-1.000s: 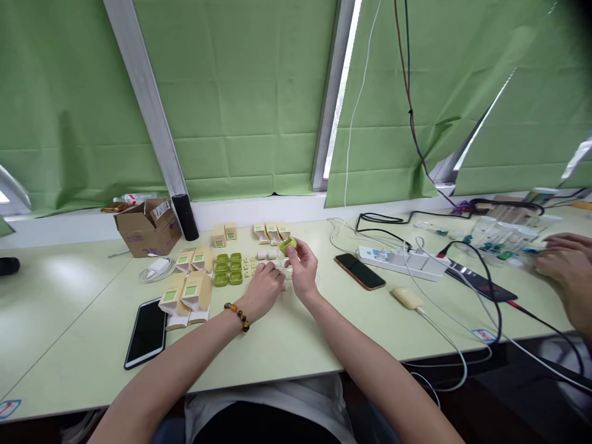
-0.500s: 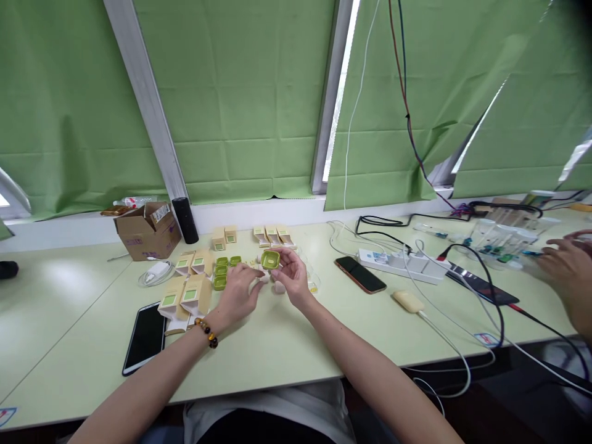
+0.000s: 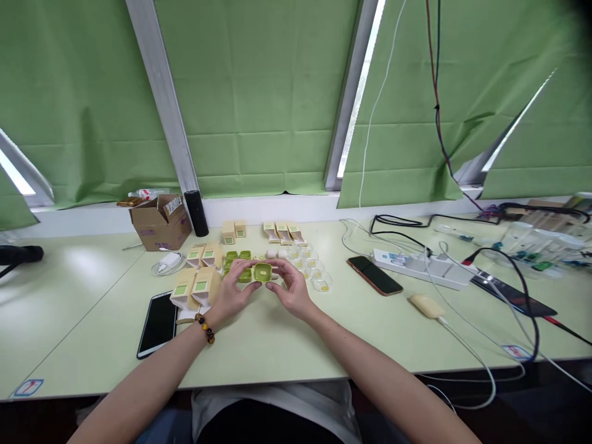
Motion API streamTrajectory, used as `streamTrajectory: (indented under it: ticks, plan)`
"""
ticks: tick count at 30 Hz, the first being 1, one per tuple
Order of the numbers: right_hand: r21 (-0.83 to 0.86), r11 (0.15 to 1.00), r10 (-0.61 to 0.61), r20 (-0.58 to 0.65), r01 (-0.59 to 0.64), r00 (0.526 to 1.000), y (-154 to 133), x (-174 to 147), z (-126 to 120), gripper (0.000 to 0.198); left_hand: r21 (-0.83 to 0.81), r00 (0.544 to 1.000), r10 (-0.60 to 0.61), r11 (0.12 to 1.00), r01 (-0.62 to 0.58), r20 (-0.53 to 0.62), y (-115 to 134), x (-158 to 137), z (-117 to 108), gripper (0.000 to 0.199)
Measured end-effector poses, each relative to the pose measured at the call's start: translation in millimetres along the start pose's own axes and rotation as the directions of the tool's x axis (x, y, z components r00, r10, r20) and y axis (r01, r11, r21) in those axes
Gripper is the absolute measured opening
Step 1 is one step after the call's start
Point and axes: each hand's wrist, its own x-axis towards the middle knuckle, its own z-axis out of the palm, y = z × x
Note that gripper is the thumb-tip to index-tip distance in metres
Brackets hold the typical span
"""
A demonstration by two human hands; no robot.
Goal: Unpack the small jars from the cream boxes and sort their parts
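Observation:
A small square green cup (image 3: 263,272) is held up over the table with its hollow side facing me. My left hand (image 3: 234,291), with a beaded bracelet at the wrist, pinches its left side between thumb and fingers. On the other side, my right hand (image 3: 293,293) grips the cup's right edge. Several similar green cups (image 3: 245,254) lie just behind my left hand, partly covered by it. Small white pieces (image 3: 276,253) sit beyond the held cup. Clear plastic cups with yellow centres (image 3: 321,282) stand in rows right of my right hand.
Open cream cartons (image 3: 206,285) and a tablet-like black phone (image 3: 158,325) are at left. More small cartons (image 3: 283,232) stand at the back. A cardboard box (image 3: 161,229) and black cylinder (image 3: 197,213) are by the wall. Right lie a phone (image 3: 374,275), power strip (image 3: 420,269) and cables.
My left hand has come up to the green cup, so both hands now hold it. The view has turned slightly left, and the other person's hands at right have left the picture.

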Motion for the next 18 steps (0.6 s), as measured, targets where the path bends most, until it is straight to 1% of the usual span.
streamTrajectory:
  ticks: [4,7,11,14,18]
  plan:
    - [-0.127,0.991,-0.044,-0.02,0.041,0.999,-3.5,1.4,-0.6,0.039,0.042,0.997,0.041,0.998,-0.038,-0.06,-0.2,-0.5,0.5,0.037]
    - [-0.186,0.981,-0.059,-0.031,0.053,0.998,-5.1,1.7,-0.5,0.039,0.06,0.996,0.056,0.997,-0.052,-0.07,-0.1,-1.4,1.1,0.036]
    - [-0.227,0.97,-0.104,-0.04,0.092,0.994,-5.4,1.3,0.8,0.044,0.075,0.998,0.039,0.997,-0.035,-0.056,0.3,-2.1,1.4,0.037]
    - [-0.245,0.962,-0.135,-0.045,0.12,0.99,-4.8,0.5,1.9,0.043,0.08,0.998,0.009,0.997,-0.004,-0.069,-0.3,-2.0,1.5,0.037]
    - [-0.237,0.967,-0.102,-0.039,0.09,0.994,-2.6,-0.2,1.6,0.035,0.076,0.996,-0.046,0.996,0.052,-0.08,0.0,-1.4,1.6,0.035]
